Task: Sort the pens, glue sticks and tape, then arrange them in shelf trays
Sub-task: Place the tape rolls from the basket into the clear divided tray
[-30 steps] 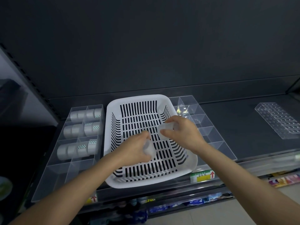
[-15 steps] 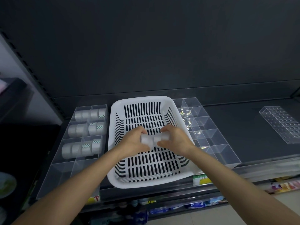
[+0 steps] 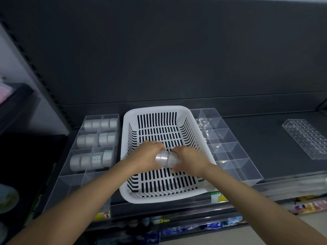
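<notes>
Over the middle of a white slotted basket (image 3: 127,121), my left hand (image 3: 145,154) and my right hand (image 3: 191,160) hold clear tape rolls (image 3: 166,159) pressed end to end between them. Fingers of both hands curl round the rolls. No other item shows on the basket's floor. To the left, a clear divided tray (image 3: 70,181) holds several tape rolls (image 3: 92,159) lying in three rows; its front compartments hold nothing.
A second clear divided tray (image 3: 247,172) stands right of the basket, with bits of clear wrapper in its back cells. A clear pen holder with holes (image 3: 306,138) lies at the far right. The dark shelf's back wall rises behind; lower shelves show below.
My hands have come together, joining the separately held tape rolls end to end over the basket.
</notes>
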The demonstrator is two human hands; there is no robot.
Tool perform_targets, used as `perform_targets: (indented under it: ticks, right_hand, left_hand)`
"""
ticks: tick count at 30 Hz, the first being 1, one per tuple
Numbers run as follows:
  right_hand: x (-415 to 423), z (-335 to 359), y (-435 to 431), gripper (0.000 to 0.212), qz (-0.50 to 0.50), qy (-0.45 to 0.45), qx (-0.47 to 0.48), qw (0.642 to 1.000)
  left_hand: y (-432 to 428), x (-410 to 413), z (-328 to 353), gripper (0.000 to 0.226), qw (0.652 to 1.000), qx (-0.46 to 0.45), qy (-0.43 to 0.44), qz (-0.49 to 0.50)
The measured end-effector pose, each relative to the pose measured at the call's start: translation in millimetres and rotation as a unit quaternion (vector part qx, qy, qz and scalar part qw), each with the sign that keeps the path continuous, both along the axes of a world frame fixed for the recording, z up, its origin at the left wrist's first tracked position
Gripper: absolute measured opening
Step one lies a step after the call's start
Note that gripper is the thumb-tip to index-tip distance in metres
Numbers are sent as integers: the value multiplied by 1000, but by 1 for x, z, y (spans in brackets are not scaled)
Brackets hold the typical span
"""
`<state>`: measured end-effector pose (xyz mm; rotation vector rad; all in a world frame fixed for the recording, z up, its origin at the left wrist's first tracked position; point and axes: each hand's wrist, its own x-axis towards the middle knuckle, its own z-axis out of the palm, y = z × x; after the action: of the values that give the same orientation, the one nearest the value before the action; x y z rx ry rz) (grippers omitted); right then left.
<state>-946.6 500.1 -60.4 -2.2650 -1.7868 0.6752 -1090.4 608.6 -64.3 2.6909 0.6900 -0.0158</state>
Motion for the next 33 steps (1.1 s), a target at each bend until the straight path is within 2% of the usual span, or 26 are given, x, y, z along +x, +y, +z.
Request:
perform_targets:
  ticks: [5, 9, 15, 19, 23, 26, 33]
  right_hand:
    - [-4, 13, 3, 28, -17, 14, 42, 999]
    - [-17, 38, 13, 29, -20, 25, 97, 995]
    - [-56, 72, 31, 26, 31, 56, 153, 986]
    - [-95, 82, 42, 34, 78, 77, 167, 980]
    - [-128, 78, 51, 37, 122, 71, 169, 975]
    - [-148, 68, 54, 40, 144, 72, 165, 973]
    - [-180, 44, 54, 40, 213, 33, 145, 966]
  left_hand:
    - [2, -12, 16, 28, 999, -4, -51, 11]
    - [12, -32, 40, 40, 996, -5, -80, 42]
    - [21, -85, 75, 37, 984, -10, -140, 107]
    - [23, -128, 83, 39, 977, -25, -161, 135]
    - [22, -171, 85, 49, 979, -11, -121, 165]
    - [19, -199, 80, 46, 974, -11, -109, 197]
    - [11, -243, 48, 54, 972, -59, -79, 213]
